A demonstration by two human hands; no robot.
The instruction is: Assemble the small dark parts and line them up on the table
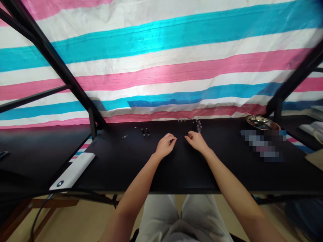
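Observation:
Over the middle of the black table (pixel 174 174), my left hand (pixel 166 146) has its fingers curled and the thumb close to the index finger. Whatever it may hold is too small to make out. Across a short gap, my right hand (pixel 197 141) is pinched too, with a tiny dark spot near its fingertips that I cannot identify. Just behind that hand is a cluster of small grey-and-dark cylinders (pixel 199 126). Two short dark cylinders with pale ends (pixel 145 132) are to the left of my left hand. Small metallic pieces (pixel 182 121) form a row at the back edge.
A shiny metal dish (pixel 262 123) stands at the back right, beside a blurred-out patch. Thin white scraps (pixel 124 136) lie on the left. A long white device (pixel 73 171) with a cable rests at the left edge. Black frame bars and a striped sheet (pixel 176 74) rise behind.

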